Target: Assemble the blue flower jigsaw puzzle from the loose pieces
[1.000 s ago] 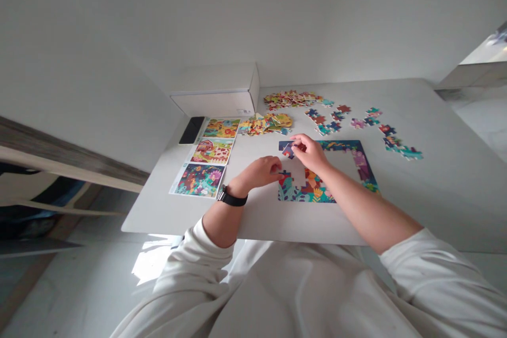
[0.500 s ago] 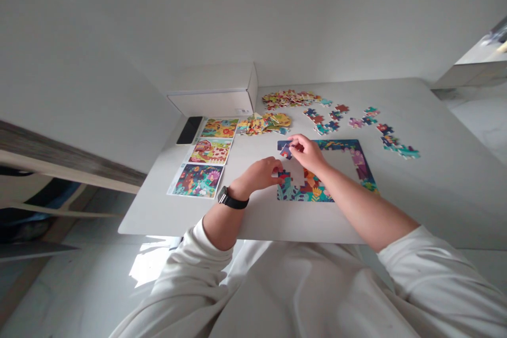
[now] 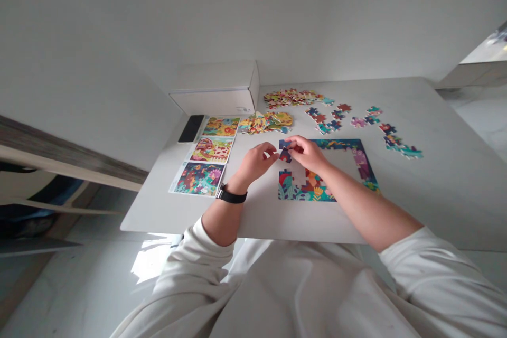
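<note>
My right hand [image 3: 307,153] pinches a dark purple jigsaw puzzle piece [image 3: 285,156] between thumb and fingers, over the left side of a partly assembled jigsaw puzzle [image 3: 291,194]. Close to the piece's left edge is my left hand [image 3: 258,161], its fingers bent and thumb apart from them. Whether its fingertips touch the piece I cannot tell. The puzzle shows a dark blue border along the top and right, with leaves and flowers along the bottom. Its middle is partly unfilled, and my right forearm hides some of it.
Loose pieces [image 3: 322,116] lie behind and right of the puzzle, near two piles of pieces [image 3: 293,97]. At left are a sheet with three pictures [image 3: 200,178] and a black phone [image 3: 191,128]. A white box [image 3: 214,87] stands at the back of the table [image 3: 158,216].
My left hand has moved up from the puzzle's lower left edge to beside the held piece. My right hand still holds that piece, now slightly lower and turned.
</note>
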Tool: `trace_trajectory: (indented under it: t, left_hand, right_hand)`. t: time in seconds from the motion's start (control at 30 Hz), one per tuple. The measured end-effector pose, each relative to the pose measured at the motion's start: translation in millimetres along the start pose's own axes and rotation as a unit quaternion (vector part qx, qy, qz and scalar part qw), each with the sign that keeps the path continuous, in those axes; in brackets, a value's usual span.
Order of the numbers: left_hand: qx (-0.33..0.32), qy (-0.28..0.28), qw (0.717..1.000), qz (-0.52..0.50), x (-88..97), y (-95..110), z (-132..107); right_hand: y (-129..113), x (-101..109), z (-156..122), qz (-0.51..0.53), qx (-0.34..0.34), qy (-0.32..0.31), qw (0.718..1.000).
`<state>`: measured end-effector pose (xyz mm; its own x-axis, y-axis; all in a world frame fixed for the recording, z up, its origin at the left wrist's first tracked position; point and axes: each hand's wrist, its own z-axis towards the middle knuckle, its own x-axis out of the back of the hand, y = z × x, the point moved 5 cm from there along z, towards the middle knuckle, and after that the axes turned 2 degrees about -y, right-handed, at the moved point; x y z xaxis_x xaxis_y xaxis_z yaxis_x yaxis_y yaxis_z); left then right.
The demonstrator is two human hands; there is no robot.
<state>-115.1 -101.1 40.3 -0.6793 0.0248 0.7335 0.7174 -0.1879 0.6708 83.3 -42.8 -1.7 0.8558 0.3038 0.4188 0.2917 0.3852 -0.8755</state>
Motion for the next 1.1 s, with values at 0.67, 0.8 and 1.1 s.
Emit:
trace_trajectory:
  t: [0.67, 0.8, 1.1]
  left_hand:
    - [0.093, -0.011, 0.994, -0.055, -20.1, -14.8, 6.6]
    - [0.105, -0.002, 0.994, -0.044, -25.7, -15.4, 11.5]
    - [0.088, 0.020, 0.994, 0.056, -30.9, -16.6, 19.5]
  right_hand:
    - [-11.3, 0.1, -1.9, -0.117, 0.013, -0.041, 0.992]
    - [-6.5, 1.2, -1.0, -0.158, -0.002, -0.018, 0.987]
    - [-12.6, 0.3, -3.2, -0.273, 0.025, -0.015, 0.962]
